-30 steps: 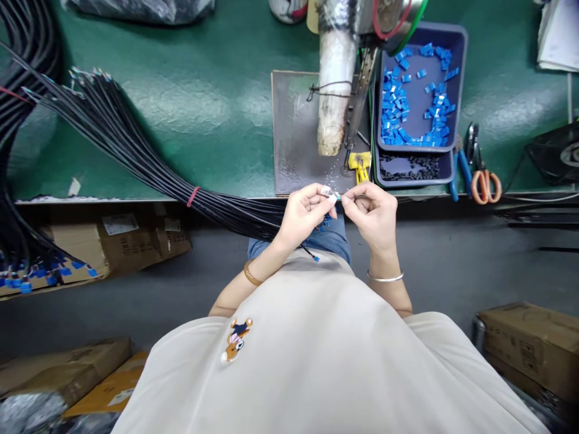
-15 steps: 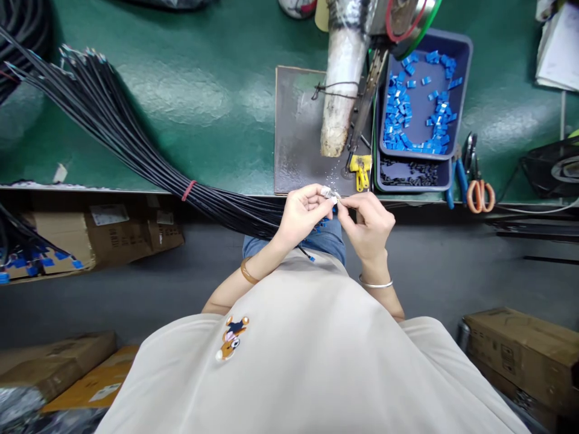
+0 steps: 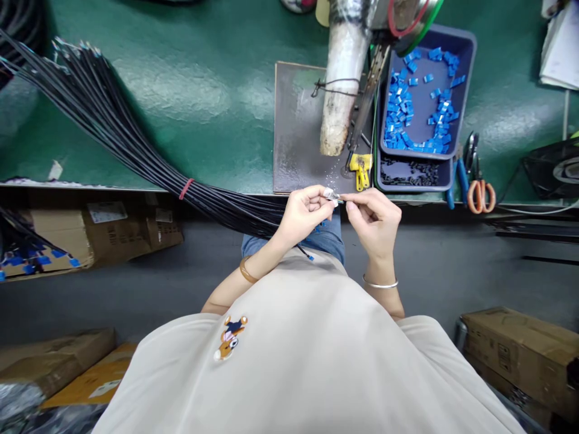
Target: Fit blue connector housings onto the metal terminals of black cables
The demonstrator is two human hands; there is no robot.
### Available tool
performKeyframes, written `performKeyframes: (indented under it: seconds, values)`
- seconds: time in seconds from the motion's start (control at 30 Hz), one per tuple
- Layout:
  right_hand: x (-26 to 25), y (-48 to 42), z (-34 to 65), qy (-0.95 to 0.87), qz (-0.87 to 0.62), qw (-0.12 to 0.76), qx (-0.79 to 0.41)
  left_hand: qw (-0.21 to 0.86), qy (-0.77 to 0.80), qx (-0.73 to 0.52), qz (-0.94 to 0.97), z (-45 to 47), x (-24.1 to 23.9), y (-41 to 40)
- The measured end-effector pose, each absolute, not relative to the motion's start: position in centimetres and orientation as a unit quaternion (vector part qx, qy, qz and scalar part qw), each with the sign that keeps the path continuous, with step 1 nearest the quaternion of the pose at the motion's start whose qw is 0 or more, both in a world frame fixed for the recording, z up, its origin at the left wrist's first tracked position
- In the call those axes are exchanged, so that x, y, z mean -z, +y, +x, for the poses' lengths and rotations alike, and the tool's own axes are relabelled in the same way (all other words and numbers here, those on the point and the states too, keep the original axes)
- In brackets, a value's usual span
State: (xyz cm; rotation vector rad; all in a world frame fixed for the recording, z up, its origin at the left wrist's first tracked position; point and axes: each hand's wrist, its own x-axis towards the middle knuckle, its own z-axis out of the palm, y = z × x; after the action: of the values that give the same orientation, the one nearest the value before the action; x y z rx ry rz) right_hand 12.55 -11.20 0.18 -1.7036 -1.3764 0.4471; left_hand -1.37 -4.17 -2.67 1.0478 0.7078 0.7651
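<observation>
Just past the bench edge, my left hand [image 3: 304, 214] is closed in a pinch on a cable end [image 3: 339, 201], most of it hidden by the fingers. White wrapping covers the left fingertips. Facing it, my right hand [image 3: 376, 220] pinches the thin wires at that end between thumb and index finger; their detail is too small to make out. A bundle of black cables [image 3: 217, 205], tied with a red band [image 3: 186, 188], runs from the left and passes beneath my left hand over my lap. One cable with a blue connector [image 3: 310, 257] sticks out below my left wrist.
A pale, wrapped tube [image 3: 340, 102] hangs over a dark board [image 3: 296, 138]. Right of it are a yellow tool [image 3: 361, 170], a grey bin [image 3: 468, 90] of blue connectors, a lower bin [image 3: 446, 185] of small black parts, blue-handled pliers [image 3: 461, 175] and orange-handled scissors [image 3: 481, 198].
My right hand has shifted slightly right, its index finger straighter and its thumb drawn back a little from the left fingertips. My left hand stays about where it was.
</observation>
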Motion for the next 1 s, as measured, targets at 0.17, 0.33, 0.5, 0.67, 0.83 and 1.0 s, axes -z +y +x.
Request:
performKeyframes:
  seconds: [0.17,0.33,0.5,0.67,0.83,1.0]
  values:
    - [0.4,-11.1,13.4,-0.491,-0.667,0.474,-0.3,0.74,0.325,-0.344,0.478,-1.2,2.9,-4.2]
    - [0.7,-11.1,13.8,-0.467,-0.646,0.493,-0.348,0.745,0.322,-0.339,0.476,-1.2,2.9,-4.3]
    - [0.0,-11.5,13.3,-0.512,-0.674,0.468,-0.256,0.737,0.321,-0.352,0.479,-1.1,2.9,-4.2]
    - [0.0,-11.9,13.2,-0.589,-0.659,0.438,-0.164,0.731,0.321,-0.353,0.489,-1.1,2.8,-4.2]
    - [0.3,-12.0,13.3,-0.645,-0.644,0.395,-0.116,0.734,0.318,-0.351,0.487,-1.0,2.8,-4.4]
    - [-0.3,-11.8,13.2,-0.618,-0.669,0.393,-0.126,0.733,0.314,-0.353,0.49,-0.9,2.8,-4.5]
